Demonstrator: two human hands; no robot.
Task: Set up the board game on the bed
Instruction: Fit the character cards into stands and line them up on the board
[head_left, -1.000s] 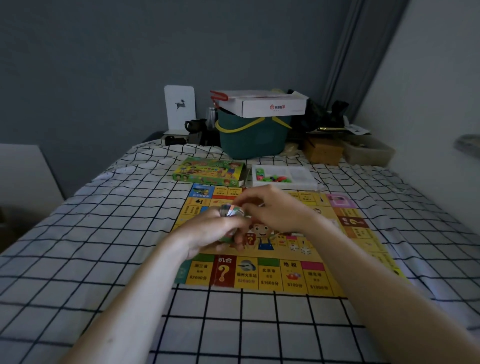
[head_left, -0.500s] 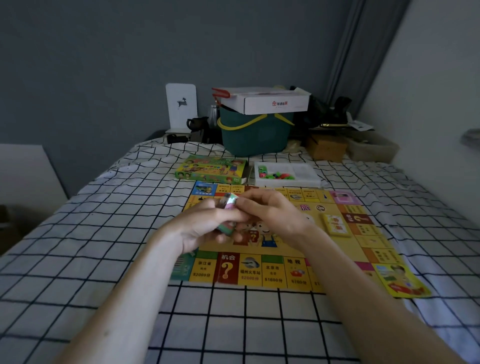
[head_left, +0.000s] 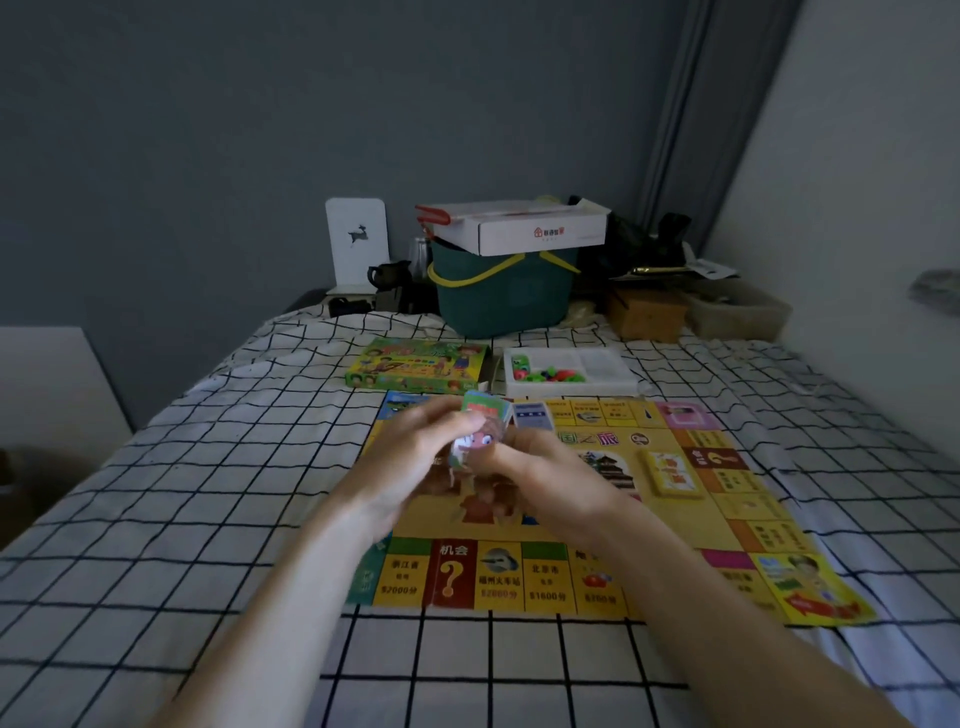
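Both hands over game board (head_left: 675, 519): left hand (head_left: 410, 457) grips card stack (head_left: 475, 434), right hand (head_left: 545, 473) pinches it, probably sorting. Piece tray (head_left: 608, 382) at one o'clock.

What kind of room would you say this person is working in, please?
Most likely a bedroom at home: the game board lies on a bed with a checked sheet, household clutter such as a green basket stands at its far end, and a curtain hangs in the corner.
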